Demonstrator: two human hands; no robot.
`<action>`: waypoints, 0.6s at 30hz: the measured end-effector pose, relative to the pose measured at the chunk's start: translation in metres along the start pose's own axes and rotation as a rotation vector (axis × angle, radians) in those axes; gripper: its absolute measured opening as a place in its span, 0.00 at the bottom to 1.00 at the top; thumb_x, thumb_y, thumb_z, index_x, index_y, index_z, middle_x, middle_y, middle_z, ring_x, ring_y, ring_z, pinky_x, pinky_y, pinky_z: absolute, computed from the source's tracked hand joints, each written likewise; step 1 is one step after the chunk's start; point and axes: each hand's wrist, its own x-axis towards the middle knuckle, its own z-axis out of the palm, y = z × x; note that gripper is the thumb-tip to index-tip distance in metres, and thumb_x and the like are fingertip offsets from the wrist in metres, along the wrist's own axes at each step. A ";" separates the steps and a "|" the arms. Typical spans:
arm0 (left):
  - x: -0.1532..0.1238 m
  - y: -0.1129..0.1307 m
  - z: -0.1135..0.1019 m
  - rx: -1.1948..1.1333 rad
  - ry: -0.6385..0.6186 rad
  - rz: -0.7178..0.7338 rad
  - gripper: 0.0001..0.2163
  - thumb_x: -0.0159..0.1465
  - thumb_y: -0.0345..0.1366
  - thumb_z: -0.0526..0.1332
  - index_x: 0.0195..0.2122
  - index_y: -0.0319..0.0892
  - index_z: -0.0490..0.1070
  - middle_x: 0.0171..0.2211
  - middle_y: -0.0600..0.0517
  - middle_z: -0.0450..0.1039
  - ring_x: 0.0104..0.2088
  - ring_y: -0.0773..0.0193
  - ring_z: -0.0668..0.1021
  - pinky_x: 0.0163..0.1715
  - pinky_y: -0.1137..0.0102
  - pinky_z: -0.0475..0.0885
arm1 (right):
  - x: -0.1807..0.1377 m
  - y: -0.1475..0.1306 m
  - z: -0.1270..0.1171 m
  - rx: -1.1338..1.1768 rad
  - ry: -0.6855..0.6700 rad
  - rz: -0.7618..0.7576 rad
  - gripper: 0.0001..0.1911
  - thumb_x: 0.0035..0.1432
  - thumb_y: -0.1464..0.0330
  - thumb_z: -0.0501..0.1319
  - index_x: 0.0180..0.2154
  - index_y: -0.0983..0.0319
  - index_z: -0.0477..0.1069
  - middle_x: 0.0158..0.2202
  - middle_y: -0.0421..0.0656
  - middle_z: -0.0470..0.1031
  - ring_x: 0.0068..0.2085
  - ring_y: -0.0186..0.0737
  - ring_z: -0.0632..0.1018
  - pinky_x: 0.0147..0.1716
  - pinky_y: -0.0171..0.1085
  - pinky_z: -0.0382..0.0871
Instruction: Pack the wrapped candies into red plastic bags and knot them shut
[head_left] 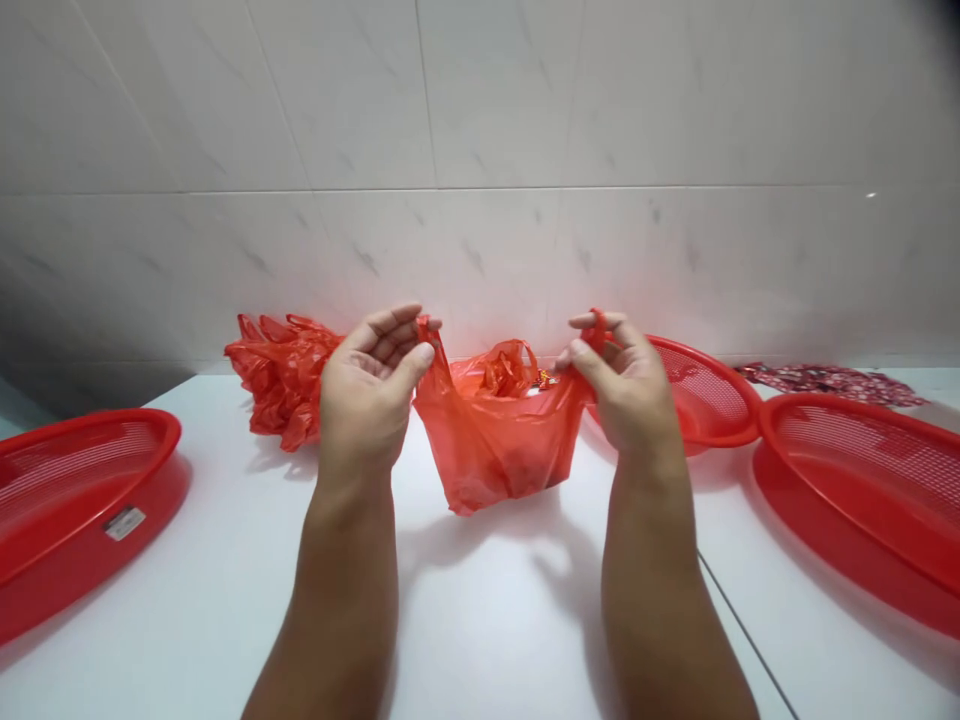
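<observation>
A thin red plastic bag hangs between my two hands, a little above the white table. Its left handle is pinched between the thumb and fingers of my left hand. My right hand grips the other handle, with a loop of it around a finger. The bag sags in the middle, and its lower part looks weighted by something I cannot make out through the plastic. Behind it, more crumpled red plastic shows in part, with a small gold-and-red item beside it.
A heap of crumpled red bags lies left of my left hand. Red plastic baskets stand at the left, the back right and the right. A patterned dark red cloth lies by the tiled wall. The white table has a seam at right.
</observation>
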 end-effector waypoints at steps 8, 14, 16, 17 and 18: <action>-0.028 0.003 0.026 0.239 -0.423 0.008 0.03 0.65 0.35 0.71 0.37 0.50 0.86 0.38 0.50 0.84 0.42 0.56 0.84 0.47 0.60 0.82 | -0.007 -0.004 0.029 -0.186 -0.638 0.189 0.10 0.60 0.64 0.70 0.44 0.56 0.77 0.32 0.37 0.72 0.33 0.36 0.73 0.33 0.36 0.68; -0.019 -0.001 0.017 0.350 -0.481 -0.080 0.12 0.64 0.41 0.73 0.48 0.51 0.85 0.44 0.48 0.83 0.44 0.53 0.84 0.47 0.58 0.82 | 0.001 0.010 0.011 -0.091 -0.687 0.265 0.26 0.72 0.49 0.58 0.26 0.59 0.69 0.19 0.34 0.60 0.21 0.31 0.60 0.22 0.34 0.55; -0.017 -0.004 0.016 0.347 -0.599 -0.137 0.09 0.65 0.42 0.71 0.45 0.49 0.85 0.41 0.48 0.84 0.41 0.54 0.85 0.44 0.59 0.83 | 0.001 0.013 0.003 -0.055 -0.689 0.261 0.30 0.72 0.45 0.57 0.26 0.60 0.69 0.17 0.34 0.60 0.20 0.31 0.61 0.22 0.34 0.56; -0.016 -0.005 0.016 0.345 -0.645 -0.141 0.06 0.66 0.41 0.70 0.41 0.48 0.85 0.38 0.49 0.84 0.39 0.55 0.85 0.42 0.60 0.83 | 0.001 0.013 0.001 -0.050 -0.691 0.259 0.31 0.71 0.44 0.57 0.27 0.60 0.70 0.17 0.34 0.61 0.20 0.31 0.62 0.22 0.34 0.56; -0.016 -0.006 0.016 0.348 -0.673 -0.133 0.05 0.66 0.41 0.70 0.38 0.48 0.84 0.36 0.50 0.84 0.38 0.56 0.85 0.41 0.61 0.83 | 0.001 0.014 0.000 -0.050 -0.695 0.261 0.31 0.71 0.43 0.57 0.28 0.61 0.72 0.17 0.35 0.62 0.21 0.32 0.63 0.22 0.34 0.57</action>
